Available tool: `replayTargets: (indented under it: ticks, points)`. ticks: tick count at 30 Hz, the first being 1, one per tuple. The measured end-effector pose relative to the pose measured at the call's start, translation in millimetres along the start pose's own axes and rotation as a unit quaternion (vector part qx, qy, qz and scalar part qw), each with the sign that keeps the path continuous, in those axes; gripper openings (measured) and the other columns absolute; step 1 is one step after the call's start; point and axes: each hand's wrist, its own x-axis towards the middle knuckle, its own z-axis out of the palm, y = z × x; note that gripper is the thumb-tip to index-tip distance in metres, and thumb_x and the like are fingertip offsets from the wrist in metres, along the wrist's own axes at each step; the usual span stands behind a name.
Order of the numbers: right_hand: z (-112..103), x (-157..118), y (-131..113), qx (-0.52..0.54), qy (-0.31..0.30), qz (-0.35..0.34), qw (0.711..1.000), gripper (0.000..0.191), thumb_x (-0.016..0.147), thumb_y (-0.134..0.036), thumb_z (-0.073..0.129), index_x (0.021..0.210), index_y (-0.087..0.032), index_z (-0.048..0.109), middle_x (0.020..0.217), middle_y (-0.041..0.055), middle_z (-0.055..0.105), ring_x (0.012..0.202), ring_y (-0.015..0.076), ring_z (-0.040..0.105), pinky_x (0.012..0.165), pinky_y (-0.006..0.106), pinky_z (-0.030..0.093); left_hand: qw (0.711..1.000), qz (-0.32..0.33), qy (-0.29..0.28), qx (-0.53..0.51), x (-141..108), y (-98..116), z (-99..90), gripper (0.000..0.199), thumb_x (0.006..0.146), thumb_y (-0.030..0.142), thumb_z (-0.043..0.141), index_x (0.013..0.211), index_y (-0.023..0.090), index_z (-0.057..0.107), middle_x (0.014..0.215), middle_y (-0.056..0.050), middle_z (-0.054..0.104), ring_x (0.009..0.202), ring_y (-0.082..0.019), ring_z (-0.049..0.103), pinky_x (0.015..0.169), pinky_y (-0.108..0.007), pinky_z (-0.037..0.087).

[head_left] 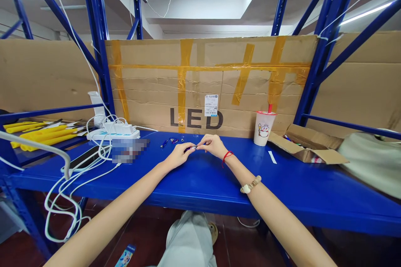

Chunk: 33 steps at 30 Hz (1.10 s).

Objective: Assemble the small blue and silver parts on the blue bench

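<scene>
My left hand [178, 156] is closed round a small dark blue and silver item [189, 149] above the blue table [200, 175]. The fingertips of my right hand [212, 146], which has a red string at the wrist, pinch together at the right end of that same item. What exactly they grip there is too small to tell. Just behind my left hand, a small blue piece [163, 144] lies on the table, with some shiny blue and silver parts [173, 140] beside it.
A paper cup [265, 129] with a red straw and an open cardboard box [308, 144] stand at the right. White cables and a power strip [115, 133] lie at the left. Taped cardboard [150, 91] rises behind the table. A white strip [272, 157] lies near the cup.
</scene>
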Motion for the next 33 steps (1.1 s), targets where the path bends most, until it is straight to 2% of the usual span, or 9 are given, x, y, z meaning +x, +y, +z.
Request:
replayTargets:
  ticks: [8, 14, 20, 25, 30, 33]
  points:
    - [2, -1, -1, -0.04, -0.002, 0.019, 0.999, 0.024, 0.065, -0.041, 0.067, 0.07, -0.017, 0.07, 0.076, 0.0024, 0.061, 0.045, 0.0052, 0.051, 0.046, 0.02, 0.039, 0.999, 0.006, 0.017, 0.033, 0, -1, -2.4, 0.025, 0.083, 0.029, 0.044, 0.091, 0.016, 0.064, 0.077, -0.004, 0.064, 0.073, -0.014, 0.058, 0.071, -0.024, 0.044]
    - [5, -2, 2, -0.029, -0.026, 0.058, 0.998, 0.028, 0.061, -0.043, 0.069, 0.07, -0.017, 0.07, 0.074, 0.0037, 0.063, 0.049, 0.0077, 0.053, 0.045, 0.019, 0.04, 0.998, 0.021, -0.02, 0.051, -2, -1, -4.9, 0.026, 0.084, 0.026, 0.043, 0.097, 0.018, 0.064, 0.077, -0.004, 0.063, 0.069, -0.013, 0.056, 0.067, -0.024, 0.042]
    - [3, -2, -11, 0.035, -0.002, 0.103, 0.994, 0.033, 0.06, -0.044, 0.069, 0.068, -0.012, 0.069, 0.069, 0.0055, 0.063, 0.043, 0.0069, 0.049, 0.043, 0.02, 0.038, 0.999, -0.001, 0.026, 0.031, 0, 0, -4.1, 0.026, 0.083, 0.025, 0.046, 0.097, 0.014, 0.064, 0.072, -0.004, 0.063, 0.067, -0.013, 0.056, 0.069, -0.025, 0.042]
    - [1, -2, -14, 0.066, -0.027, 0.135, 0.988, 0.04, 0.056, -0.047, 0.07, 0.07, -0.01, 0.069, 0.061, 0.0044, 0.061, 0.041, 0.006, 0.045, 0.04, 0.019, 0.036, 0.999, 0.009, 0.004, 0.036, -1, -1, -3.8, 0.025, 0.083, 0.026, 0.045, 0.096, 0.016, 0.064, 0.078, -0.005, 0.064, 0.071, -0.014, 0.057, 0.07, -0.025, 0.043]
    - [1, -2, -12, 0.064, -0.037, 0.164, 0.984, 0.044, 0.054, -0.05, 0.07, 0.071, -0.01, 0.07, 0.057, 0.0036, 0.058, 0.043, 0.0065, 0.045, 0.038, 0.018, 0.035, 1.0, -0.002, -0.012, 0.016, -1, -2, -3.0, 0.027, 0.083, 0.029, 0.045, 0.101, 0.018, 0.062, 0.096, -0.006, 0.064, 0.084, -0.016, 0.059, 0.078, -0.027, 0.043]
    - [0, -2, -10, 0.063, -0.043, 0.171, 0.982, 0.044, 0.053, -0.05, 0.07, 0.073, -0.01, 0.07, 0.056, 0.0032, 0.058, 0.043, 0.0063, 0.045, 0.037, 0.017, 0.035, 0.999, -0.021, -0.017, 0.017, -1, -3, -2.9, 0.033, 0.082, 0.032, 0.046, 0.112, 0.021, 0.055, 0.088, -0.004, 0.065, 0.08, -0.016, 0.059, 0.076, -0.027, 0.044]
